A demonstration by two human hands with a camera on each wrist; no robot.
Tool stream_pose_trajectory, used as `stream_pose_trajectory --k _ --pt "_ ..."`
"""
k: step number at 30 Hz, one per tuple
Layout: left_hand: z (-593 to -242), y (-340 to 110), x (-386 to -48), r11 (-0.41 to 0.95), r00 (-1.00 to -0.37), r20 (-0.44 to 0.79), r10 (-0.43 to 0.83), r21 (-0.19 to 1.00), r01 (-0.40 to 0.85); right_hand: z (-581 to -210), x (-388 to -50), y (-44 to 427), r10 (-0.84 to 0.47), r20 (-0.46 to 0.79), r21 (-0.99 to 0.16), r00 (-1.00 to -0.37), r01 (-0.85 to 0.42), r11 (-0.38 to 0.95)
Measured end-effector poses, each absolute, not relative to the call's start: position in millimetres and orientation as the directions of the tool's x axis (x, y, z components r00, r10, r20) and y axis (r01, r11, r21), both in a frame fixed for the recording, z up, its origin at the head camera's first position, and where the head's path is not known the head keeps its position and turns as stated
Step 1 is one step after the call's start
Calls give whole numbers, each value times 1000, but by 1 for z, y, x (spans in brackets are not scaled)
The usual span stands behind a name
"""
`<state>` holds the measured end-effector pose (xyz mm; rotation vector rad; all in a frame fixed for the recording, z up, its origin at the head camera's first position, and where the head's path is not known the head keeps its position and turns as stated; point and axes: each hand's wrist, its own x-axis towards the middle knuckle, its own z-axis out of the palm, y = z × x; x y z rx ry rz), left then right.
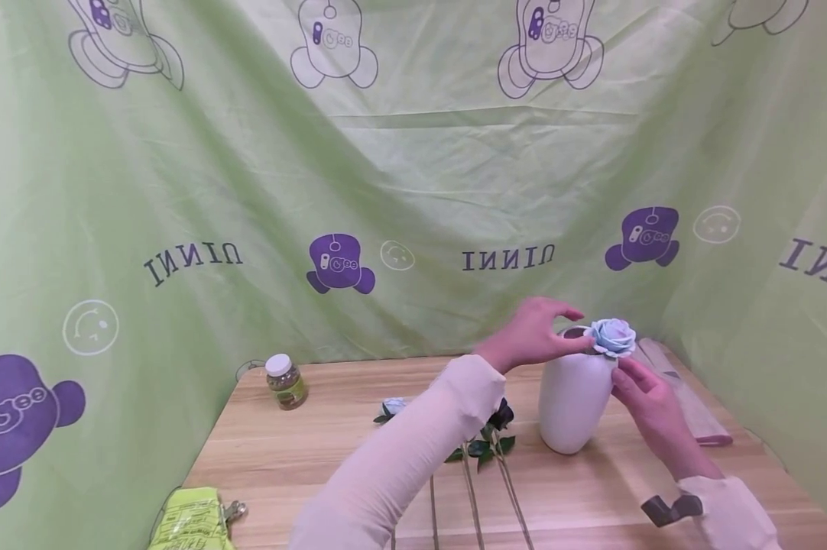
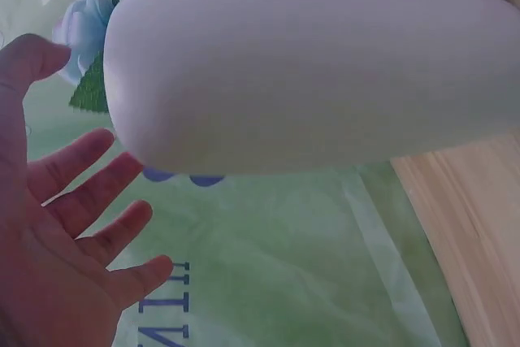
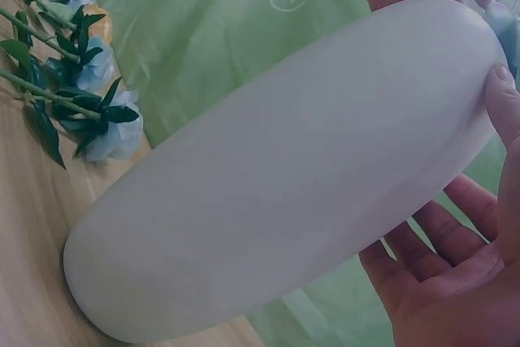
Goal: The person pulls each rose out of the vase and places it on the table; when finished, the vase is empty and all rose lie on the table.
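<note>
A white vase (image 1: 570, 405) stands on the right side of the table, with a light blue rose (image 1: 613, 338) at its mouth; the stem is hidden. My right hand (image 1: 650, 405) grips the vase near the rim, thumb on its near side and fingers behind it in the right wrist view. Over the rim reaches my left hand (image 1: 533, 332). Its fingers are spread in the left wrist view, and the thumb (image 2: 45, 56) lies close to the rose's petals (image 2: 81, 34); whether they touch I cannot tell.
Artificial roses (image 3: 114, 132) with long stems (image 1: 471, 496) lie left of the vase, partly behind the left sleeve. A white-lidded jar (image 1: 287, 383) stands at the back left. A green packet (image 1: 189, 519) lies front left, a folded cloth (image 1: 695, 412) at right.
</note>
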<state>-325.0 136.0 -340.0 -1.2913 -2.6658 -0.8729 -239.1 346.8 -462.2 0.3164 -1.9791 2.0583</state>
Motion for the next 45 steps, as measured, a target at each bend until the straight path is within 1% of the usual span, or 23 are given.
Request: stream_pose_trajectory --k 4,10,16,20,24,27,29,31,34,36,40,45 --pt "-340 144 -323 473 -618 270 739 446 760 -463 -239 346 26 357 -932 -934 -358 -54" --pt "-343 150 -323 460 -601 244 761 449 766 -464 -238 345 19 369 -926 -929 -370 -76" --pt "-351 150 -327 425 -574 286 767 445 789 -464 -238 344 15 379 -921 -925 -379 -95" --pt "-353 149 -327 417 -553 301 777 411 811 -463 -238 344 13 381 -920 -924 -381 -90" --pt "-349 150 -320 453 -555 259 790 363 814 -463 -238 344 20 371 -926 -928 -371 -72" --pt "-347 152 -316 465 -554 255 792 334 820 -462 -237 344 23 358 -931 -933 -359 -61" --pt "-348 153 -316 472 -563 260 784 339 814 -461 -237 344 20 353 -934 -935 -354 -51" --pt "-351 154 -318 471 -578 265 772 373 799 -460 -237 345 16 353 -934 -935 -353 -57" --pt "-354 156 -319 452 -597 286 750 437 778 -460 -238 345 13 348 -935 -937 -348 -69" --pt "-355 156 -320 434 -597 311 739 457 776 -460 -238 346 18 340 -937 -940 -341 -77" --pt "-355 155 -319 395 -577 368 729 462 794 -461 -238 346 27 329 -941 -944 -330 -74" --pt "-354 150 -317 351 -545 450 708 445 824 -464 -238 346 30 348 -934 -937 -349 -75"
